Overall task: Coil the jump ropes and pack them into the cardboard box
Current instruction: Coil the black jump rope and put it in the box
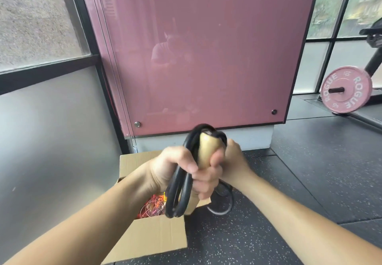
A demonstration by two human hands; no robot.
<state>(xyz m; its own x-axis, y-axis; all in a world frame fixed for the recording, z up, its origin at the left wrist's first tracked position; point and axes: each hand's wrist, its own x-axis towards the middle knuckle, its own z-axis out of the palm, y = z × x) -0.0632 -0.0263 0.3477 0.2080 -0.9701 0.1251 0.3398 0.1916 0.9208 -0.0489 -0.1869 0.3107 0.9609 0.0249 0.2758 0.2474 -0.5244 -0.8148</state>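
A black jump rope (179, 192) with pale wooden handles (206, 151) is folded into a bundle of loops held upright in front of me. My left hand (175, 167) grips the loops and the handle together. My right hand (229, 161) wraps round the same bundle from the right. Below them on the floor stands an open cardboard box (153, 238), with thin orange and pink ropes (154, 206) lying inside. A loose loop of black rope (224, 202) hangs down to the right of the box.
A pink glass panel (206, 58) on a white base rises just behind the box. A grey wall and window frame stand at the left. At the far right a pink weight plate (346, 90) leans by exercise equipment on the dark speckled rubber floor (289, 192).
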